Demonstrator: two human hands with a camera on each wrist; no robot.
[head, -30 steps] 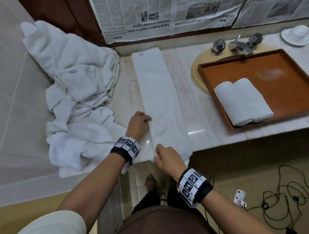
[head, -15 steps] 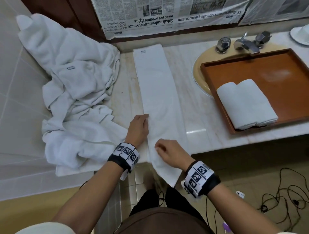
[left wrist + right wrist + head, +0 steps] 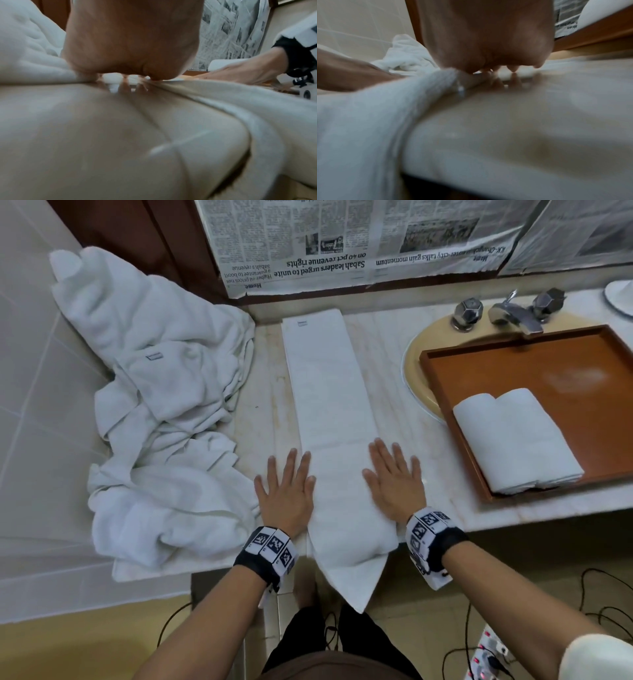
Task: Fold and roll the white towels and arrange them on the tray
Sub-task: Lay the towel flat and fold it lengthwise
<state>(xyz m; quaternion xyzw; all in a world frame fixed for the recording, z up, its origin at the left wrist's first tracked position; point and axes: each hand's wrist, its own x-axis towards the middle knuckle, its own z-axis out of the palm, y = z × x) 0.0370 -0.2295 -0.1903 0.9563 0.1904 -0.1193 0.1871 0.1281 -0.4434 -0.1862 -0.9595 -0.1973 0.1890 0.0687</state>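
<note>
- Head view: left hand [image 3: 286, 494] and right hand [image 3: 394, 481] both flat, fingers straight and spread, grasping nothing. They lie either side of the towel strip [image 3: 329, 392], each pressing along one long edge, partly on the counter [image 3: 404, 419].
- Likely reason: the palms pin and square the strip so its edges stay aligned before rolling. A judgement only.
- The strip runs straight ahead from between the hands to the wall. Its near end hangs in a point over the counter edge, between the wrists.
- Tray [image 3: 565, 364] lies right of the right hand, near but apart, resting over the sink. It holds two rolled towels [image 3: 513, 440], side by side and touching, at its near left corner. The rest of the tray floor shows bare.
- Pile [image 3: 154, 422] of loose towels sits just left of the left hand, crumpled, not yet folded.
- Step in hand, I judge: smoothing done flat; rolling not yet begun.
- Left wrist view: blurred. Heel of the palm down on cloth, fingertips [image 3: 124, 88] straight on the glossy counter. Right hand seen across the strip, also flat.
- Right wrist view: blurred. Palm down beside the strip's edge [image 3: 385, 105], fingers straight on the counter. Tray wall [image 3: 594, 35] up to the right.
</note>
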